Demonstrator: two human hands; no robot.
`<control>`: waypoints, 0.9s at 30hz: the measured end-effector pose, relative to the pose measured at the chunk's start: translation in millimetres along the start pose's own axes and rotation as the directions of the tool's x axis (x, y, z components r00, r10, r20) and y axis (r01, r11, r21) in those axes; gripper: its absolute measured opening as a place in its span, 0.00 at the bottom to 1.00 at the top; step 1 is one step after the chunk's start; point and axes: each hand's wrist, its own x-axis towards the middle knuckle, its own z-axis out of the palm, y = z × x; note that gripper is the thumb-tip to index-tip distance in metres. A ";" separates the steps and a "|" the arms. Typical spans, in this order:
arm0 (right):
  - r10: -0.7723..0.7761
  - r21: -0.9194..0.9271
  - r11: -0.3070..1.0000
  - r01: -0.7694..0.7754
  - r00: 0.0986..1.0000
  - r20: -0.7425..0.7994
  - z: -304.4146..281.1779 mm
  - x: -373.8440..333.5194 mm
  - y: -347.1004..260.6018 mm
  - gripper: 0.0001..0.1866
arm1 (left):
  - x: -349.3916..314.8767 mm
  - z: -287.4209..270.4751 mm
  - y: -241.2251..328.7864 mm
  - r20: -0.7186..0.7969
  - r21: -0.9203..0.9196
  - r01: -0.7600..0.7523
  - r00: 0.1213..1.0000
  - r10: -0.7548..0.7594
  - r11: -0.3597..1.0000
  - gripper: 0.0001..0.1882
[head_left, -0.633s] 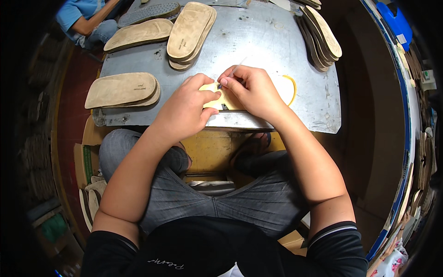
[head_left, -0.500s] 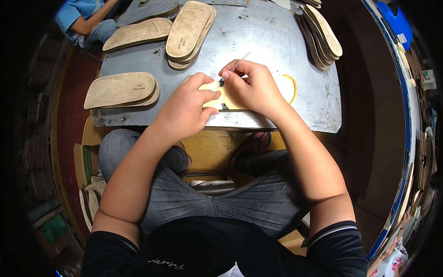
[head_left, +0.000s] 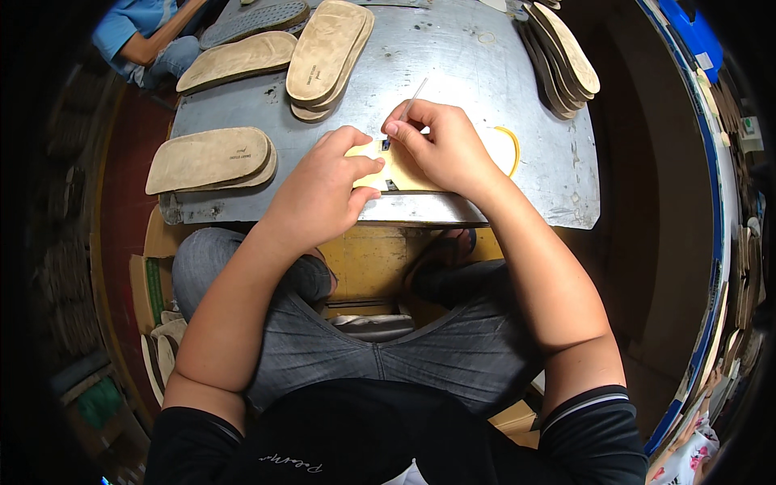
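Note:
A flat pale yellow piece [head_left: 408,175] with small dark patches lies at the near edge of the metal table, largely covered by my hands. My left hand [head_left: 325,182] rests on its left part, fingers spread and thumb apart. My right hand [head_left: 440,145] pinches a slim, clear pen-like stick [head_left: 417,93], tilted with its upper end up and to the right. The stick's lower end comes down by the dark patch near my left fingertips; the exact contact is too small to tell. Right of my right hand a curved yellow edge [head_left: 514,149] shows, partly lost in glare.
Tan footbeds lie stacked in pairs at the left [head_left: 212,160] and back left [head_left: 330,52]. Another footbed stack [head_left: 559,61] leans at the back right of the metal table [head_left: 558,194]. A person in a blue shirt [head_left: 133,32] sits beyond the far left corner.
The stick has become a little steeper, its upper end shifting left and up. My left hand stays spread in nearly the same place on the yellow piece.

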 end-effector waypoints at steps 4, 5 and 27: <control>-0.013 -0.011 1.000 0.013 1.000 0.009 2.7 -2.2 -3.2 0.11 | 1.0 0.1 -0.8 0.010 -0.005 -0.005 1.000 0.005 1.000 0.21; -0.014 -0.007 1.000 0.014 1.000 -0.012 4.0 -2.0 -1.0 0.11 | 1.4 0.2 -0.8 0.011 -0.012 -0.007 1.000 0.007 1.000 0.21; -0.013 -0.035 0.999 0.009 0.994 -0.112 6.0 0.6 1.0 0.12 | 0.9 -0.6 -3.2 0.023 0.015 -0.014 1.000 0.013 1.000 0.21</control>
